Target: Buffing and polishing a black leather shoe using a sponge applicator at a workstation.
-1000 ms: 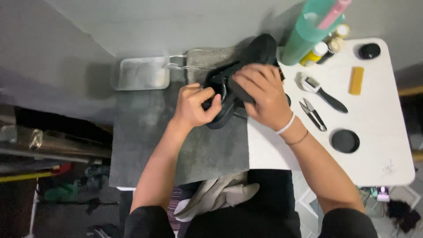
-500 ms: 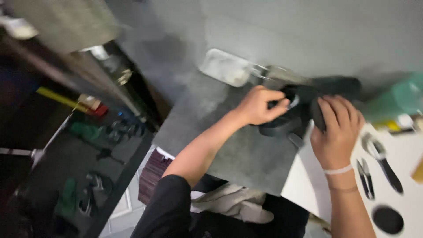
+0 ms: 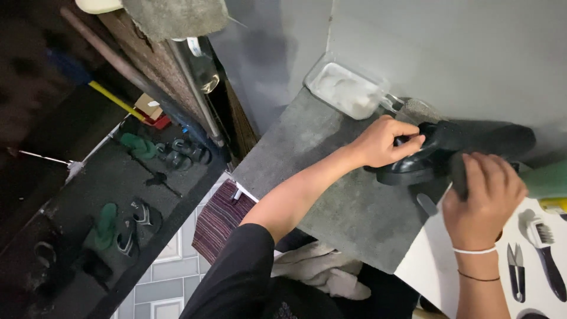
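Looking down from the head camera, nearest is a pale cloth (image 3: 322, 273) bunched on the person's lap, below the edge of the bench (image 3: 331, 195). A grey mat covers the bench's left part; a white surface lies to the right.

On that white part, near the right wrist, lie small snips (image 3: 515, 272) and a brush (image 3: 546, 251) with a dark handle, just beside each other.

The right hand (image 3: 481, 189) is curled shut around a dark piece at the shoe's near edge, fingers folded over it; what the piece is cannot be told.

The left hand (image 3: 384, 142) is clamped on the shoe (image 3: 449, 150) at its left end, thumb and fingers pinching the rim.

The shoe is black and rests on the mat between the two hands, close to the wall. Its long axis runs left to right along the wall, slightly raised toward the right. Which end is the toe cannot be told for certain; the broader, darker end points right.

Beyond the left hand, a clear tray (image 3: 345, 90) with white contents sits at the bench's far corner, touching the wall. A green bottle (image 3: 546, 179) lies at the right edge.

Far left, on the floor below, sandals (image 3: 139, 146) lie scattered beside a yellow-handled tool (image 3: 115, 99).
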